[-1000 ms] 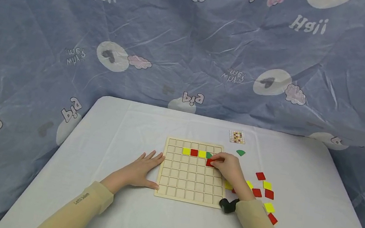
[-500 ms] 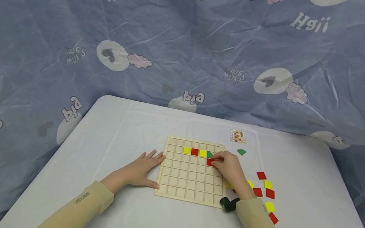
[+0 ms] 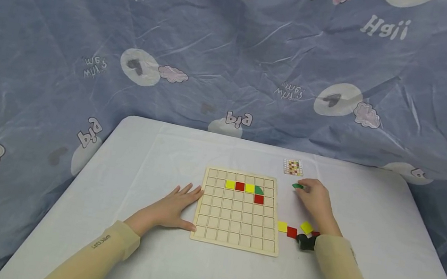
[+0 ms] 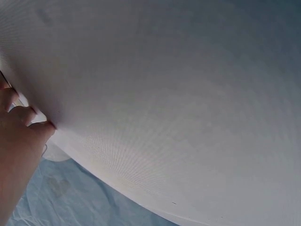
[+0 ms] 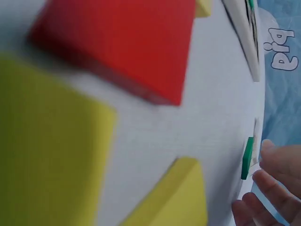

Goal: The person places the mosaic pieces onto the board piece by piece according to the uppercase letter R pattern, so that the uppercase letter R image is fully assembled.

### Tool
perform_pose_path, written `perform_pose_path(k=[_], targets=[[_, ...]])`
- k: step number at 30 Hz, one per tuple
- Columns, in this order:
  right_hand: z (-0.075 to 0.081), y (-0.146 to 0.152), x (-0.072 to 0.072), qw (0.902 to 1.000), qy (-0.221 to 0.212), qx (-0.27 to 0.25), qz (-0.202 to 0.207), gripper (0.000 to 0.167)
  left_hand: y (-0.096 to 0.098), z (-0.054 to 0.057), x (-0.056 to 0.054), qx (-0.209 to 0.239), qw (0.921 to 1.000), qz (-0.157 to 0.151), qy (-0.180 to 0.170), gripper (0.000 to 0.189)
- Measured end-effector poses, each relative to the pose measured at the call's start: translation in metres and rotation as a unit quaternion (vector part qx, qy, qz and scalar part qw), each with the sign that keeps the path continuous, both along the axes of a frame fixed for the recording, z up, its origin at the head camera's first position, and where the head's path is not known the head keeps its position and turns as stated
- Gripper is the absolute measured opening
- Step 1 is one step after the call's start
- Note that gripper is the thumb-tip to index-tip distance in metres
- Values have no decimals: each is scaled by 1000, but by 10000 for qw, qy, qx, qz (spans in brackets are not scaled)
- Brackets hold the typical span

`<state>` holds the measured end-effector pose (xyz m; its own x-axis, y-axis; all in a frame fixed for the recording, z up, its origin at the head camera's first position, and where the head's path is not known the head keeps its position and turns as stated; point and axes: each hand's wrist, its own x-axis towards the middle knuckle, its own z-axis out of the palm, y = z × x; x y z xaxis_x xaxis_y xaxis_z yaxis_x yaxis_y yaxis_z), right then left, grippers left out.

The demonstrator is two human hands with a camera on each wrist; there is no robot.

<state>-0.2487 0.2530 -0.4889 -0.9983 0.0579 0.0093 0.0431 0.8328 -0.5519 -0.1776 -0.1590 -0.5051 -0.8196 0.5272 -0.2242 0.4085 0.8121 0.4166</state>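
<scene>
In the head view, my right hand (image 3: 315, 202) pinches a green fan-shaped tile (image 3: 297, 185) by its edge, low over the table right of the grid board. The right wrist view has this green tile (image 5: 247, 158) at the thumb and fingertips. My left hand (image 3: 173, 206) lies spread at the left edge of the wooden grid board (image 3: 222, 225), its fingers and thumb touching it. On the board, a yellow tile (image 3: 230, 185), a red tile (image 3: 240, 186), another yellow tile (image 3: 249, 188) and a green quarter-round tile (image 3: 258, 190) form a row. A red tile (image 3: 259, 199) sits below the green one.
A small printed pattern card (image 3: 293, 167) lies behind the right hand. Right of the board are a yellow tile (image 3: 282, 226), a red tile (image 3: 292, 232) and another yellow one (image 3: 306, 227). The right wrist camera (image 3: 306, 241) and sleeve cover other tiles there.
My right hand has left the red tile in its board square and moved right to the loose green tile, which it now pinches. My left hand has stayed at the board's edge.
</scene>
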Motion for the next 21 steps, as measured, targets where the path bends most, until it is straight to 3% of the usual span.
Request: perform_pose_path(k=[4,9,16,21], targets=[[-2,0,-4,9991,96,330,231,36,0,-1,0,58,10000,-8,2,110],[-2,-1,-5,9984,76,425,366,28,0,-2,1,146,9999,-52,2,109],[2,-2,-2,9979,-621,184,-24,24,-1,-2,1,153,9999,-60,38,109],[6,1,4,9933,-1153,95,-21,27,-1,-3,0,87,9999,-64,66,110]])
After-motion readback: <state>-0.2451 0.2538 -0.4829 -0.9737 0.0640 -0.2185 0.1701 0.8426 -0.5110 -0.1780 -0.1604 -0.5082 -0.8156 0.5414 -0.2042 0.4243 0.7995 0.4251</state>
